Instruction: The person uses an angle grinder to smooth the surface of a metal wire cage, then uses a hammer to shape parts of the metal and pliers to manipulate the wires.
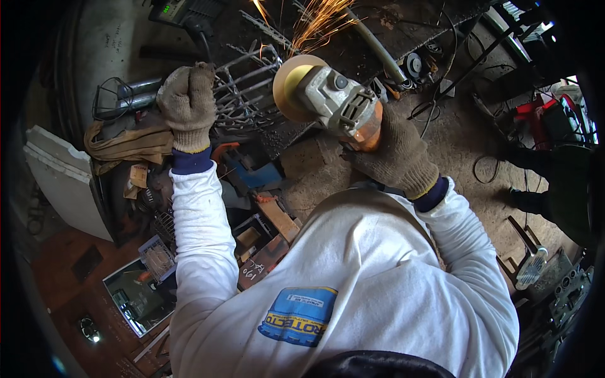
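My right hand (403, 148), in a brown knit glove, is closed round the rear body of an angle grinder (337, 101) with a grey metal head and an orange housing. Its round tan disc (285, 88) touches or nearly touches a metal rod grille (249, 94). Bright orange sparks (321, 25) fly from there toward the far side. At the left end of the grille, my left hand (188, 104), gloved alike, is curled into a fist against the bars and seems to grip them. Its fingertips are hidden.
A metal pipe (378, 47) lies beyond the grinder, beside coiled cables. A blue tool case (255, 173) sits below the grille. Brown cloth (129, 142) and a white board (60, 167) stand at left. Another person's dark-clothed legs (542, 183) appear at right.
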Available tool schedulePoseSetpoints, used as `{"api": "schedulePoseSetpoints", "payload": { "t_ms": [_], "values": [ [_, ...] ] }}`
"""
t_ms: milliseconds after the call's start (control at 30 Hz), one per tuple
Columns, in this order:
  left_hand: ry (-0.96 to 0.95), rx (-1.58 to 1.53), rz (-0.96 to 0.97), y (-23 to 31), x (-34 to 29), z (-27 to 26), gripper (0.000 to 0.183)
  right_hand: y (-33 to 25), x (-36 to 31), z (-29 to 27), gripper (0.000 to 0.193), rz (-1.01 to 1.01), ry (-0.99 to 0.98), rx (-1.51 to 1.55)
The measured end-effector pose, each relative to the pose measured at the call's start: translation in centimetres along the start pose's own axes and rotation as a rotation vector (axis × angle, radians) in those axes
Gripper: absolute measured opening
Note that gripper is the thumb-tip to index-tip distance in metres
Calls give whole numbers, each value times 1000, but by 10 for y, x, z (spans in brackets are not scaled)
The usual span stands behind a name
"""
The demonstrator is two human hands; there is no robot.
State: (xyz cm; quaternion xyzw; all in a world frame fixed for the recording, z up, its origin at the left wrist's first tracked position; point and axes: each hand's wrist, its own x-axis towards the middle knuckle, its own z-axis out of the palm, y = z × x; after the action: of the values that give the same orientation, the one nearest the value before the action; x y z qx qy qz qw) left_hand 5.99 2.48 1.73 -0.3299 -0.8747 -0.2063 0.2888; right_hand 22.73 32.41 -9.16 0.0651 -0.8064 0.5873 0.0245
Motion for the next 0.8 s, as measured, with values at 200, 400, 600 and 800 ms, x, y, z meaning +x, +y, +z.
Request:
{"api": "schedulePoseSetpoints", "payload": {
  "t_ms": [200,400,600,800],
  "values": [
    [-43,-52,-69,1,4,2,27,6,6,1,81,3,8,-45],
    [-13,-85,-110,-1,5,8,27,12,7,4,80,32,-21,15],
    [-35,14,-62,3,8,5,28,7,6,-2,79,36,-21,-15],
    [-45,31,-31,3,11,7,29,12,8,3,78,-31,22,-50]
  ]
}}
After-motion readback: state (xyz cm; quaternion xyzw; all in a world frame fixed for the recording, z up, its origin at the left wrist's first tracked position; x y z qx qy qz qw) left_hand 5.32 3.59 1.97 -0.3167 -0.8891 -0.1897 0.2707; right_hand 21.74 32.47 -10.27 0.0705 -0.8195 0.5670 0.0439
